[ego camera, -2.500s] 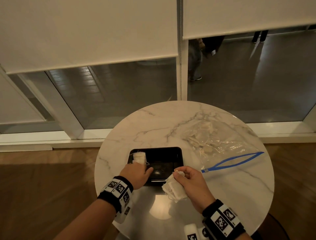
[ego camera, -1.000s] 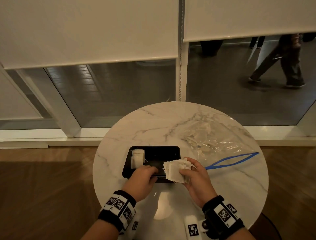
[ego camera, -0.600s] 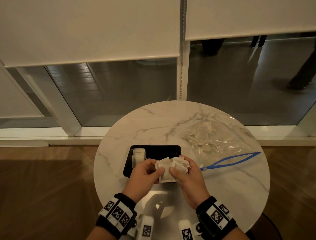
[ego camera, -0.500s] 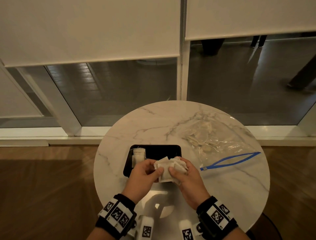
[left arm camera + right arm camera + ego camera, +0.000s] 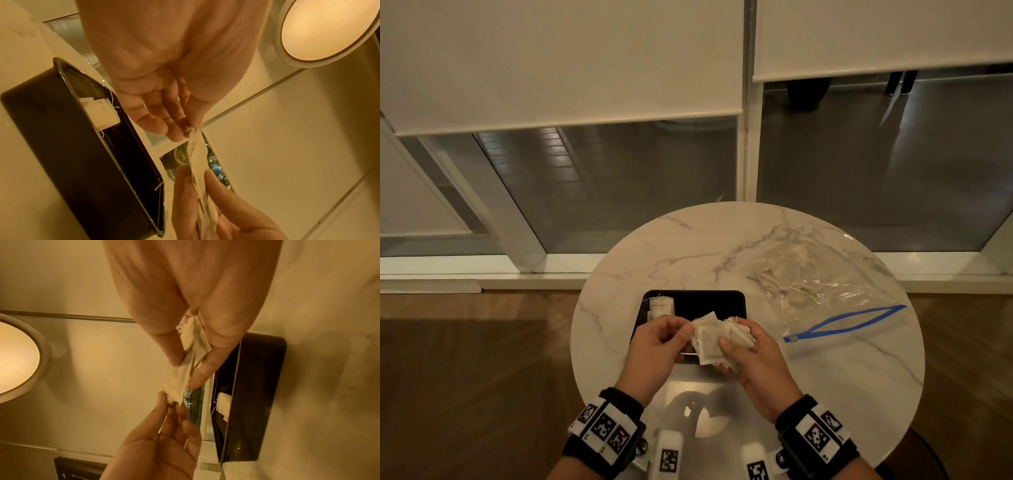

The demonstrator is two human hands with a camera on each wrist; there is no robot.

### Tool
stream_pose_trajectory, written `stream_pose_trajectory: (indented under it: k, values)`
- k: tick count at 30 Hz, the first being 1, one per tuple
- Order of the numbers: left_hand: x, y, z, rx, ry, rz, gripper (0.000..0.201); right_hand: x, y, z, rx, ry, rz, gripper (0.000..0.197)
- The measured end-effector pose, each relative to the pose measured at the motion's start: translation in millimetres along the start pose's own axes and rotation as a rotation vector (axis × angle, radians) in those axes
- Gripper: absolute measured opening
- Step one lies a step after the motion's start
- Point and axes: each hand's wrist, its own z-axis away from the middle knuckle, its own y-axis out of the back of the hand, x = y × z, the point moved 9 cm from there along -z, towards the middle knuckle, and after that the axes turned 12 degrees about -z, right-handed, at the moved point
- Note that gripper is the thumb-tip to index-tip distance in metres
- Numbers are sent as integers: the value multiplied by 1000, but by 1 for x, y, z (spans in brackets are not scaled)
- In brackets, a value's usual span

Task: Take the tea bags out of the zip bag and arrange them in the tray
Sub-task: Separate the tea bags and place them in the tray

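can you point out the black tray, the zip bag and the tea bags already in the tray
black tray (image 5: pixel 722 298): head view, bare dark floor near its far rim
zip bag (image 5: pixel 835 291): head view, clear plastic body
tea bags in tray (image 5: pixel 661 306): head view, top of the small stack

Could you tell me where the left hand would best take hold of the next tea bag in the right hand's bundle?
By its free top-left corner, from the left. The right hand clamps the bundle with the thumb, and that corner juts clear towards the left hand, whose grip already pinches there.
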Motion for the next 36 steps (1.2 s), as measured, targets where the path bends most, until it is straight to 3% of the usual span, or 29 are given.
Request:
stream_pose_trajectory:
  k: [8,13,21,25,30,36]
  values:
    - [12,27,-13,55,-52,-138,6,-2,6,0,33,-15,-74,38]
    - [14,55,-43,78,-115,-588,9,-1,15,-2,76,-11,-64,38]
    - [7,41,-87,-159,-191,-1345,13,0,21,-5,92,-15,-65,38]
    - [4,20,-94,-298,-235,-1619,14,-1,22,-5,92,-17,-75,38]
    - [0,-3,-100,-449,-224,-1799,19,-4,22,-4,80,-16,-86,38]
    - [-8,-20,-106,-547,-206,-1826,23,-5,23,-3,71,-18,-80,38]
